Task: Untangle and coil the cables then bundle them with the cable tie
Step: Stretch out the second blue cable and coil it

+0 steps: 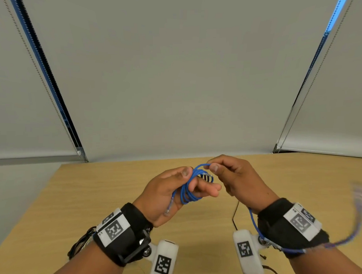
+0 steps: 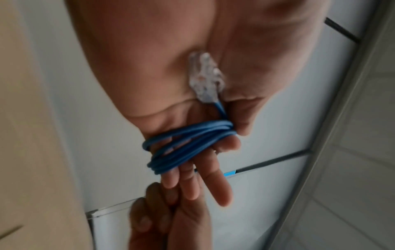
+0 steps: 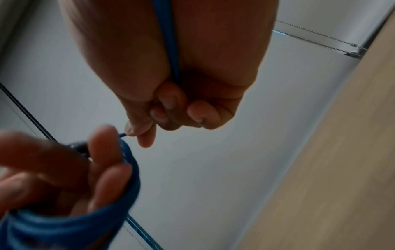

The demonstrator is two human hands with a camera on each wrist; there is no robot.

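A thin blue cable (image 1: 187,190) is wound in several loops around the fingers of my left hand (image 1: 199,181), above the table. The thumb presses the loops against the fingers (image 2: 213,170). The cable's clear connector (image 2: 205,76) lies in the left palm. My right hand (image 1: 211,165) pinches the top loop between thumb and forefinger, just right of the left thumb. The cable's free length (image 3: 169,42) runs through the right palm, under the wrist, and swings blurred at the right (image 1: 357,225). A dark striped item (image 1: 206,176) sits behind the left fingers; I cannot tell what it is.
The wooden table (image 1: 92,195) stretches below both hands, its far edge near a wall of grey roller blinds (image 1: 178,75) with bead chains. A thin black cable (image 1: 234,216) lies on the table between my wrists. More dark cable (image 1: 80,244) sits by the left wrist.
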